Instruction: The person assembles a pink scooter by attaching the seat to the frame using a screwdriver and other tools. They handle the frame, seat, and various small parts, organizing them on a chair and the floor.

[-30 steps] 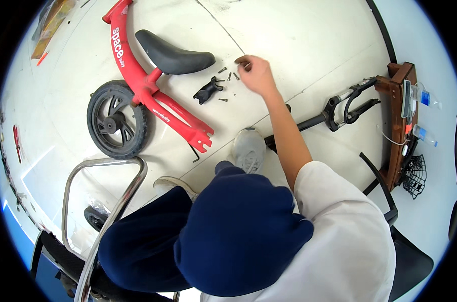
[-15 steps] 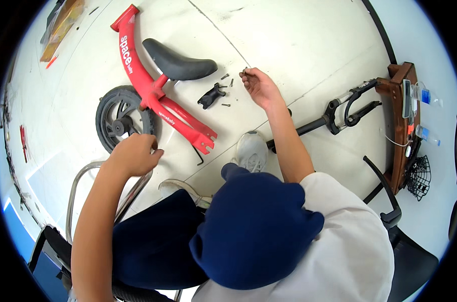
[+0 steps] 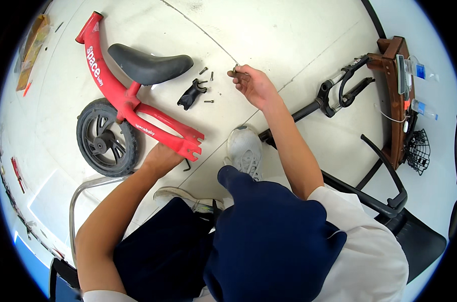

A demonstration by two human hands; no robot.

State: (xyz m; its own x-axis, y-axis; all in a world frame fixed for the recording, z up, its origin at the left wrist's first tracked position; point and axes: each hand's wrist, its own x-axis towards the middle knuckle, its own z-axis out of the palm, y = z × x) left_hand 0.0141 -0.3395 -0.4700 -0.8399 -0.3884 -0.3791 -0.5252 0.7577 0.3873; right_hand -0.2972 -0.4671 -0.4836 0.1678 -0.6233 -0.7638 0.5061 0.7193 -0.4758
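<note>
My right hand (image 3: pixel 253 84) is raised over the floor, its thumb and fingers pinched on a small dark metal part (image 3: pixel 235 70), too small to name. Under the forked end of the red bike frame (image 3: pixel 103 76) is my left hand (image 3: pixel 163 157), its fingers hidden behind the frame. The frame lies on its side with a black saddle (image 3: pixel 150 65) and a black-tyred wheel (image 3: pixel 102 143). Between saddle and right hand rests a black handlebar stem (image 3: pixel 189 96), with loose bolts (image 3: pixel 203 70) around it. A black hex key (image 3: pixel 187 165) shows just beside the left hand.
A black suspension fork (image 3: pixel 321 100) lies right of my right forearm, toward a brown wooden stand (image 3: pixel 389 95) with plastic bottles (image 3: pixel 423 108). My shoes (image 3: pixel 244 148) are close to the frame. A bent metal tube (image 3: pixel 73 211) stands at left, a black chair (image 3: pixel 412 241) at lower right.
My left hand has moved right, from in front of the wheel to beneath the frame's forked end. My right hand keeps its pinch. The whole view has shifted, so floor items appear further left.
</note>
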